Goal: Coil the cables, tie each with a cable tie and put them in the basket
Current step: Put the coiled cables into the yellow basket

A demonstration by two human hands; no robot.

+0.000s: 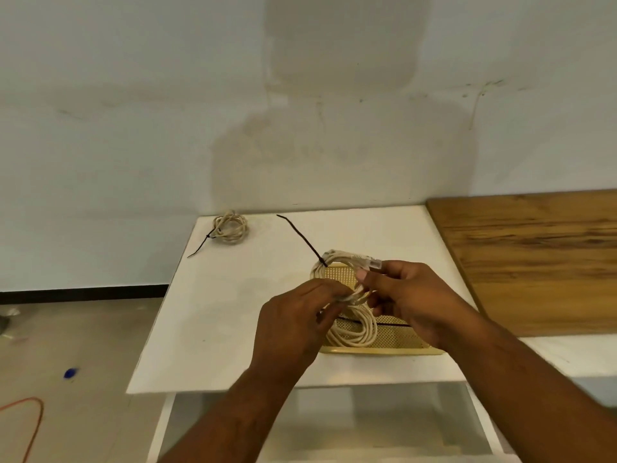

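While you hold the cream-white coiled network cable [337, 272] above the pale yellow perforated plastic basket [397, 339], your left hand [293, 325] pinches the strands at the coil's 6 o'clock side, and your right hand [410, 302] grips its 3 o'clock side, thumb by the clear plug end; both hands are clenched on that one coil. A thin black cable tie [300, 237] already circles the loops at 10 o'clock, its long tail pointing up and away towards 11; whether it is fully cinched I cannot tell. Judging from this, you are settling the tied coil for the drop; keep the loops flat and stacked, tuck the plug end inside the ring so it cannot spring out, and pull the tail snug if any strand slides. Lower it straight down beside the second cream coil [354, 329] lying in the basket with a dark tie across it; let go only once it rests. At 10 o'clock on the white table [233, 312], near the far corner, a third tied beige coil [230, 227] waits.
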